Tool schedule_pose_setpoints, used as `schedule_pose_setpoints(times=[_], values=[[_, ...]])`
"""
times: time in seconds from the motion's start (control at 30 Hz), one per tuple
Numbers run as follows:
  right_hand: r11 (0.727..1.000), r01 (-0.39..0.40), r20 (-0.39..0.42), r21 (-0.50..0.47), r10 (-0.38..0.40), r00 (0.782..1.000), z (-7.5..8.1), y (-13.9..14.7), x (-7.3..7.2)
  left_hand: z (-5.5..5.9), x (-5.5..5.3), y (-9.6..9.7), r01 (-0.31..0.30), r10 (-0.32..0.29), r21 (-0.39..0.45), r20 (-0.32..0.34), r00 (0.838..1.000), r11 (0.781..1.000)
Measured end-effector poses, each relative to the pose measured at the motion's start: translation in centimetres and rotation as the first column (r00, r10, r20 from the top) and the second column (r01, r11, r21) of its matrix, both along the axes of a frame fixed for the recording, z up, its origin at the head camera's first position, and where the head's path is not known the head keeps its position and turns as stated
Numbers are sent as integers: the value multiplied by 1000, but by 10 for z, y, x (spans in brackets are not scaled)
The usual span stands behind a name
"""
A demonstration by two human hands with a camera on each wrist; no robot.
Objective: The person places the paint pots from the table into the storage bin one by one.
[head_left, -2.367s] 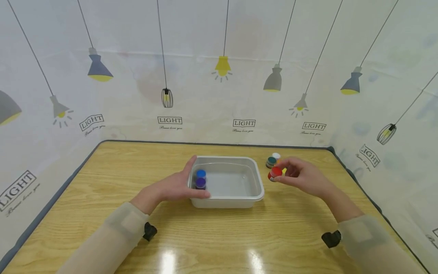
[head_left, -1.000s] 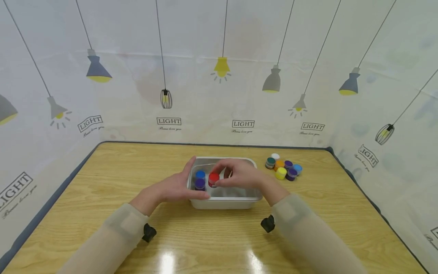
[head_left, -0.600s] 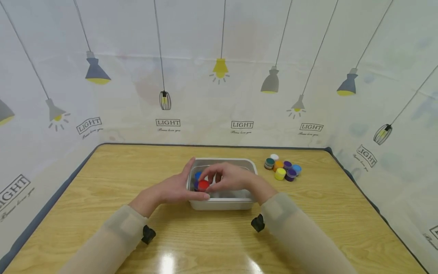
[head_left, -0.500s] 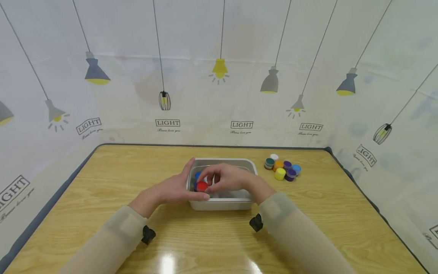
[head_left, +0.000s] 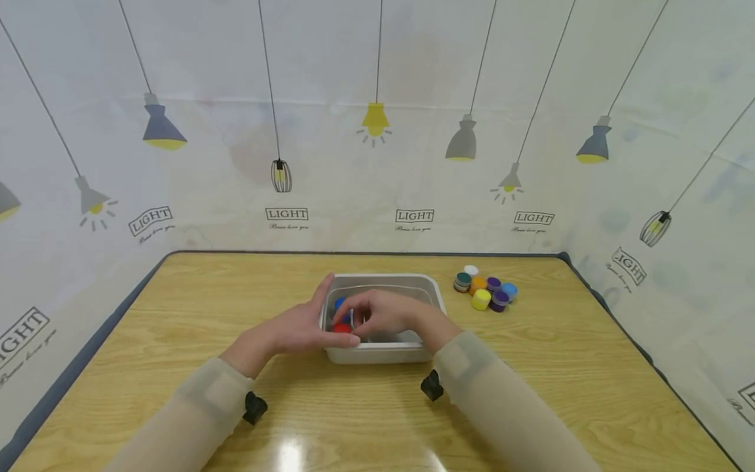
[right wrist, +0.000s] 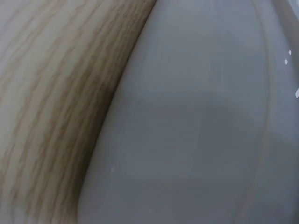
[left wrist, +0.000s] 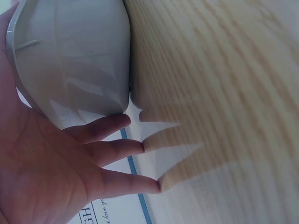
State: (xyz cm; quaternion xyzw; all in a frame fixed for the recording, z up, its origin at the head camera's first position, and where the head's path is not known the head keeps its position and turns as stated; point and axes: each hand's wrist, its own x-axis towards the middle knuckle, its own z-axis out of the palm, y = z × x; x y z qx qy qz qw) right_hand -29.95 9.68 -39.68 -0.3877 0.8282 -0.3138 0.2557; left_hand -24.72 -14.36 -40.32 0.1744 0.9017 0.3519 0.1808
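At the centre of the frame, on a light wood-grain table (head_left: 330,419), stands a tub (head_left: 380,355) of smooth, glossy white plastic. It is rectangular with rounded corners and a rolled rim; its mouth faces upward and its long axis runs left to right across the frame. The left wrist view shows its wall tapering toward the base.

The left hand (head_left: 303,328) is at the tub's left end, fingers straight and spread, the thumb lying along the near rim; it steadies the wall without curling round it. The right hand (head_left: 383,313) reaches inside, thumb and forefinger pinching a red-capped pot (head_left: 342,328) in the tub's near-left corner. The cap is round and faces up; the body is mostly hidden, so its exact tilt cannot be told. Just beyond it is a blue-capped pot (head_left: 340,303), partly covered by the fingers.

Right of the tub, a loose cluster of small cylindrical pots shows white (head_left: 470,269), dark green (head_left: 463,282), orange (head_left: 478,284), purple (head_left: 493,284), light blue (head_left: 509,292), yellow (head_left: 481,299) and dark purple (head_left: 500,301) colouring. Behind, a creased pale backdrop (head_left: 330,131) bears printed lamps.
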Motion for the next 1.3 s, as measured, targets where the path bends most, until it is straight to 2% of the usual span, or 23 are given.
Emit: schedule_pose_setpoints(times=[0.57, 1.3], values=[[999, -7, -56, 46, 10, 998, -4, -7, 3, -2, 0, -2, -4, 4, -6, -3, 1000, 1000], [998, -3, -32, 55, 4, 999, 0, -5, 4, 1, 1, -1, 6, -6, -2, -2, 1000, 1000]])
